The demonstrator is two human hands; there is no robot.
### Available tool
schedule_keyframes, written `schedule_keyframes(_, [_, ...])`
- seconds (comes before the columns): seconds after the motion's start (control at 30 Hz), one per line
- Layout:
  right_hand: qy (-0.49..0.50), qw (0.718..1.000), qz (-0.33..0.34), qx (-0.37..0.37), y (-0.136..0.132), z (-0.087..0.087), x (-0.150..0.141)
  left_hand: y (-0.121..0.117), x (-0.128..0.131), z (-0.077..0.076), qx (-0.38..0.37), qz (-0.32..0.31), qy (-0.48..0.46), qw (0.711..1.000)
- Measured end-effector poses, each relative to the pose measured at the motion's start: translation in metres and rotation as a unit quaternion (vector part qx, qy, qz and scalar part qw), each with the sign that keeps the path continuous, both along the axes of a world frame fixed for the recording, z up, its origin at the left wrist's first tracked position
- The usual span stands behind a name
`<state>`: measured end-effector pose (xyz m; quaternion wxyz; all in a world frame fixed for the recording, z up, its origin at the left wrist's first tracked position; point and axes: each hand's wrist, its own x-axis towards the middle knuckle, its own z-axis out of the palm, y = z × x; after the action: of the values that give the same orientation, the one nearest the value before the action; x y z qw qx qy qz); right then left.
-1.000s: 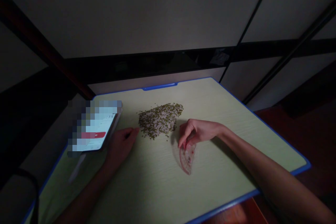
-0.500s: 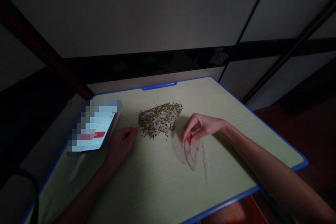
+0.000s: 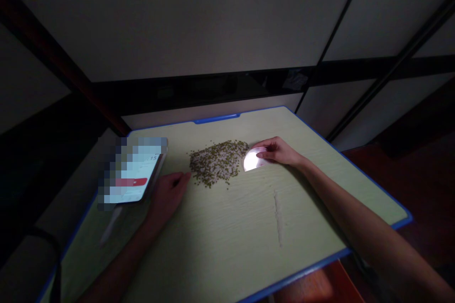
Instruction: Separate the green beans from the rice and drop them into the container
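Note:
A clear half-round plastic scraper (image 3: 252, 160) is pinched in my right hand (image 3: 279, 151), its face glaring with reflected light. Its left edge is at the right side of a low pile (image 3: 216, 163) of small green beans mixed with whitish grains. My left hand (image 3: 168, 194) rests on the table at the pile's left, loosely fisted, with nothing seen in it. A line of white powder or fine grains (image 3: 279, 220) lies on the tabletop below my right hand.
The pale folding table (image 3: 227, 255) has a blue rim and a blue handle (image 3: 216, 119) at its far edge. A phone or tablet (image 3: 137, 175) with a lit screen, partly blurred, stands on the left. Under it shows a slim whitish strip (image 3: 111, 227). Cabinet panels (image 3: 213, 19) rise behind.
My right hand has moved forward, away from me, and turned the scraper from hanging upright near the powder line to tilted beside the pile. My left hand keeps its place.

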<state>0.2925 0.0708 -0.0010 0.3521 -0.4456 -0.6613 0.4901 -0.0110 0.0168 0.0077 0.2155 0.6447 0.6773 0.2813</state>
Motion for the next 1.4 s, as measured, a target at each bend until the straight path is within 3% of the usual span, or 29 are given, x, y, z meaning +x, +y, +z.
schedule_keyframes(0.33, [-0.014,0.999,0.028,0.031,-0.016,-0.001,-0.004,0.0,0.0,0.0,0.021,-0.015,0.006,1.0])
schedule_keyframes(0.6, [-0.052,0.997,0.009,0.049,-0.056,-0.002,0.0,0.001,-0.002,-0.003,0.023,-0.025,0.001,0.999])
schedule_keyframes(0.93, [-0.011,0.999,-0.014,0.031,-0.099,-0.011,0.009,-0.002,0.002,0.006,0.028,-0.033,0.02,0.999])
schedule_keyframes(1.4, [-0.053,0.996,-0.029,0.063,-0.133,-0.006,0.013,-0.003,0.003,0.006,0.023,-0.029,0.038,0.999])
